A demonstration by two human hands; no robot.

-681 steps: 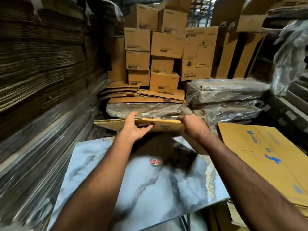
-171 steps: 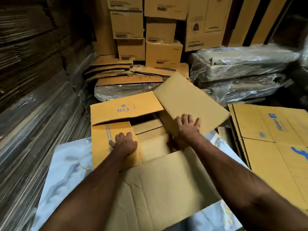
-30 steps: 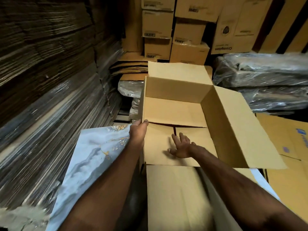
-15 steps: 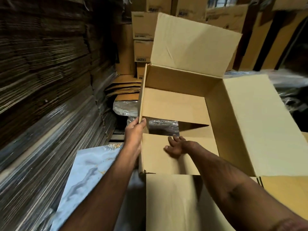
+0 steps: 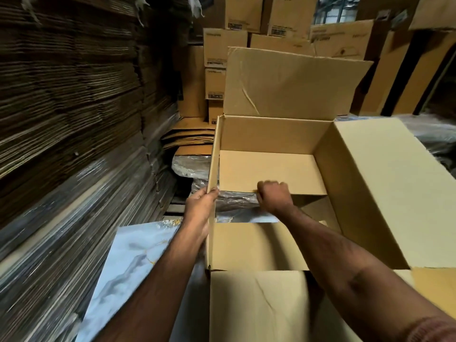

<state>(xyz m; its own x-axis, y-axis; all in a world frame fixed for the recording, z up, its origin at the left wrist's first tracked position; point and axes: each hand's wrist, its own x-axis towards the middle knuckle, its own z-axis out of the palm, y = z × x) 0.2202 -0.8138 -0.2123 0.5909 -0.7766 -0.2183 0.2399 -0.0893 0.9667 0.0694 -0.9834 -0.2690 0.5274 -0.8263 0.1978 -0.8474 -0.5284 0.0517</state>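
Note:
An open brown cardboard box (image 5: 370,183) stands upright above the marble-patterned table (image 5: 138,253), its top flaps spread out. My left hand (image 5: 201,206) grips the box's left wall at its edge, thumb inside. My right hand (image 5: 274,196) is inside the box, fingers curled round the edge of the far bottom flap (image 5: 269,171). The bottom flaps stand apart, and through the gap plastic wrap and the table top show. The near bottom flap (image 5: 249,245) lies below my right forearm.
Tall stacks of flattened cardboard (image 5: 69,119) wall off the left side. Stacked closed cartons (image 5: 224,45) and loose flat sheets (image 5: 190,137) stand behind the box. Plastic-wrapped bundles (image 5: 436,137) lie at the right. Another flat carton (image 5: 439,285) lies at the lower right.
My right hand has left the near bottom flap, moved forward and curled onto the far bottom flap. The gap in the box's bottom has widened. My left hand keeps its hold on the left wall.

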